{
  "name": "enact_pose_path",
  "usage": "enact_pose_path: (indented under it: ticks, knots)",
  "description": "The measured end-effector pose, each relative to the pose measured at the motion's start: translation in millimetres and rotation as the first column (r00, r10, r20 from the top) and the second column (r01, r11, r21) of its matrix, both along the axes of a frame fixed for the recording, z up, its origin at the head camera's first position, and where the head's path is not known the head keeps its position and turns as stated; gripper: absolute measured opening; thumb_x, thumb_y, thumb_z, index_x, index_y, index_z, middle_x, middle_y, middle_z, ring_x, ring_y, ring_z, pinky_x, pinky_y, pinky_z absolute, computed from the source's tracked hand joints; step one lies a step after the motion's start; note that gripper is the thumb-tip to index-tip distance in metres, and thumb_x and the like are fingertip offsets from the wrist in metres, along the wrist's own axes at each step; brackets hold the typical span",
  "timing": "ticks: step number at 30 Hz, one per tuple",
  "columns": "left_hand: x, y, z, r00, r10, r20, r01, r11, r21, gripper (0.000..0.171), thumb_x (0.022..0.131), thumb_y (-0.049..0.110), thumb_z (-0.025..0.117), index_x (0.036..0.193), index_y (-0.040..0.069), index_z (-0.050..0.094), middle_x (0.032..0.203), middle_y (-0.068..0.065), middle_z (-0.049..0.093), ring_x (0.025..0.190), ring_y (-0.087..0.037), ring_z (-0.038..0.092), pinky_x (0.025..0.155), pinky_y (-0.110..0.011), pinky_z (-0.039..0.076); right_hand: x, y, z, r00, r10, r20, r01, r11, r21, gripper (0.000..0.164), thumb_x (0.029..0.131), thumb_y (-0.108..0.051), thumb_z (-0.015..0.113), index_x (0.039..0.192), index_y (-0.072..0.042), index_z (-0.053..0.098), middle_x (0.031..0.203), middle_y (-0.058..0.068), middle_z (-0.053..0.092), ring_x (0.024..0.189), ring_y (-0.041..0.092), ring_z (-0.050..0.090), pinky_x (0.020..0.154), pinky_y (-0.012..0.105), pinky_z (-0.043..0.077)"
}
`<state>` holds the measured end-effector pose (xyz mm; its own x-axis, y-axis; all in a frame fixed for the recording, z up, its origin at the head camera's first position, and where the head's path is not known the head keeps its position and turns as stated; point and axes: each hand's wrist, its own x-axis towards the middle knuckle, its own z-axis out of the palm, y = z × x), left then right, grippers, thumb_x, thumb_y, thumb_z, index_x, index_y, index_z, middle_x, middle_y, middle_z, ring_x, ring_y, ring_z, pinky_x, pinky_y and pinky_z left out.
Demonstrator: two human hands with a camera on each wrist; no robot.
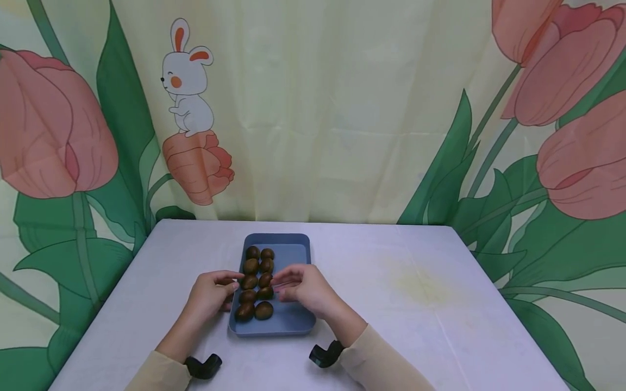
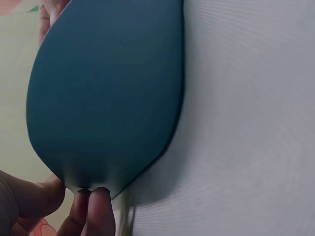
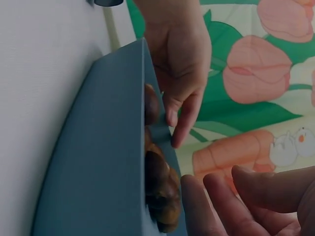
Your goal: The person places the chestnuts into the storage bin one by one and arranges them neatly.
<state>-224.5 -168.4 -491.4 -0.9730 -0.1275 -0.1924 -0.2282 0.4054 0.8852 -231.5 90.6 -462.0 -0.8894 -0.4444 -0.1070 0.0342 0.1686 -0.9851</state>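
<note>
A blue-grey rectangular tray [image 1: 293, 320] lies on the table, its long sides running away from me. Several glossy dark brown, egg-shaped pieces [image 1: 264, 310] stand in two columns along its left half. My left hand [image 1: 213, 293] holds the tray's left edge, its thumb and fingertips right at the wall. In the left wrist view, fingers [image 2: 101, 204] meet the tray's outer wall. Over the tray's right half is my right hand [image 1: 307, 288], with loosely extended fingers whose tips reach the right column near its middle. Nothing shows between its thumb and fingers in the right wrist view.
A white cloth covers the table [image 1: 391, 336], with a pale yellowish stain [image 1: 418, 285] right of the tray. Behind it hangs a curtain [image 1: 318, 136] printed with tulips and a rabbit. Black wrist devices [image 1: 326, 354] sit at both sleeve cuffs.
</note>
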Motion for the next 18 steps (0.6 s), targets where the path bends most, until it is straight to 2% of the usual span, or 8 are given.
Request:
enact_pose_path:
  ticks: [3, 9, 11, 15, 18]
  knots:
    - [0.5, -1, 1.8, 1.000, -0.002, 0.002, 0.002, 1.000, -0.006, 0.027, 0.102, 0.004, 0.069, 0.127, 0.008, 0.078, 0.119, -0.020, 0.072, 0.087, -0.023, 0.067, 0.063, -0.032, 0.065, -0.4, 5, 2.0, 1.000, 0.015, 0.027, -0.014, 0.999, -0.049, 0.034, 0.096, 0.009, 0.069, 0.130, 0.004, 0.070, 0.134, 0.028, 0.072, 0.123, 0.044, 0.073, 0.090, 0.038, 0.067]
    - [4.3, -4, 9.5, 1.000, 0.000, -0.022, -0.001, 0.999, -0.045, 0.030, 0.105, 0.011, 0.066, 0.134, 0.007, 0.074, 0.114, -0.019, 0.069, 0.070, -0.022, 0.067, 0.062, -0.032, 0.062, -0.7, 17, 5.9, 0.999, 0.008, 0.039, -0.004, 0.995, -0.104, 0.042, 0.096, 0.008, 0.068, 0.137, 0.008, 0.064, 0.141, 0.033, 0.066, 0.122, 0.036, 0.075, 0.094, 0.041, 0.066]
    - [5.9, -5, 12.9, 0.999, 0.001, -0.033, -0.004, 0.997, -0.074, 0.033, 0.107, 0.017, 0.066, 0.137, 0.008, 0.071, 0.117, -0.019, 0.069, 0.070, -0.022, 0.068, 0.063, -0.031, 0.061, -0.5, 22, 7.5, 0.999, 0.001, 0.032, 0.002, 0.994, -0.112, 0.044, 0.096, 0.007, 0.068, 0.140, 0.008, 0.062, 0.143, 0.034, 0.064, 0.124, 0.036, 0.074, 0.095, 0.041, 0.066]
    - [9.5, -5, 19.3, 0.998, -0.008, -0.063, -0.003, 0.985, -0.171, 0.043, 0.108, 0.029, 0.065, 0.145, 0.009, 0.065, 0.131, -0.021, 0.069, 0.091, -0.027, 0.073, 0.074, -0.033, 0.065, 1.0, 33, 11.7, 0.999, -0.041, 0.019, 0.043, 0.992, -0.116, 0.048, 0.097, 0.005, 0.067, 0.144, 0.006, 0.060, 0.147, 0.033, 0.062, 0.131, 0.040, 0.069, 0.098, 0.040, 0.065]
    - [12.8, -3, 22.9, 0.996, -0.021, -0.086, -0.002, 0.967, -0.255, 0.051, 0.108, 0.038, 0.063, 0.152, 0.011, 0.059, 0.143, -0.021, 0.067, 0.117, -0.037, 0.071, 0.091, -0.045, 0.066, 2.8, 42, 15.4, 0.995, -0.097, -0.001, 0.096, 0.990, -0.108, 0.048, 0.100, 0.002, 0.066, 0.147, 0.004, 0.058, 0.148, 0.032, 0.061, 0.135, 0.044, 0.066, 0.100, 0.040, 0.064]
